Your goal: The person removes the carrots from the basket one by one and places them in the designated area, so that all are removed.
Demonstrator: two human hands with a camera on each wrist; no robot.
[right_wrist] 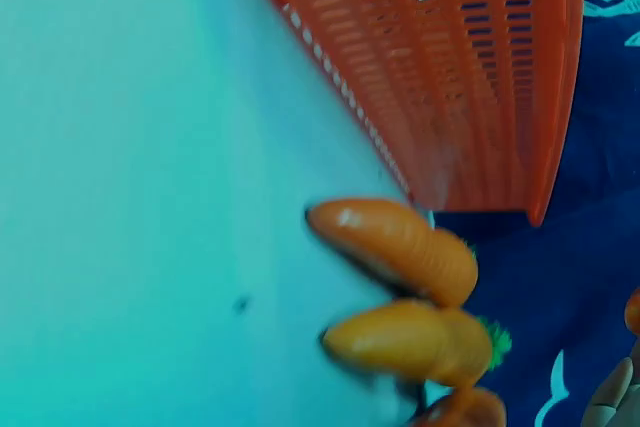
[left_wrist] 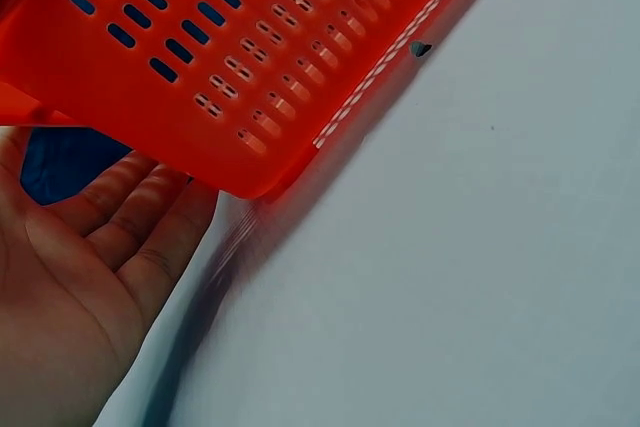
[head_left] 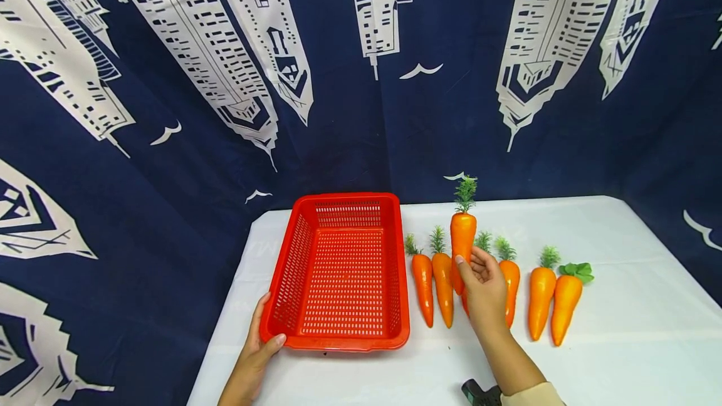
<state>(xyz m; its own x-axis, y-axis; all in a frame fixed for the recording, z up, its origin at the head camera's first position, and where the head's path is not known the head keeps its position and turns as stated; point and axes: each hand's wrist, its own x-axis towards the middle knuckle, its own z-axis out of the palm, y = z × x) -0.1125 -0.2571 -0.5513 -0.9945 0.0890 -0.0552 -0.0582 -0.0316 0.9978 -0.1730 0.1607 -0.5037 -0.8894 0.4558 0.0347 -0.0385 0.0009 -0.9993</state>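
A red plastic basket (head_left: 346,281) with slotted walls stands on the white table. At its near left corner, my left hand (head_left: 255,356) grips the rim, thumb on top; in the left wrist view its fingers (left_wrist: 165,237) reach under the rim. My right hand (head_left: 486,284) holds an orange carrot (head_left: 463,230) with green leaves, pinched between thumb and fingers, leafy end up. The carrot is raised over the row, right of the basket. In the right wrist view only a bit of the hand (right_wrist: 612,392) shows at the lower right edge.
Two carrots (head_left: 423,281) lie between the basket and my right hand. Others lie behind and right of it, including one carrot (head_left: 566,306) with broad leaves. A black object (head_left: 479,393) shows beside my right sleeve (head_left: 533,395). A dark blue printed cloth (head_left: 350,143) hangs behind the table.
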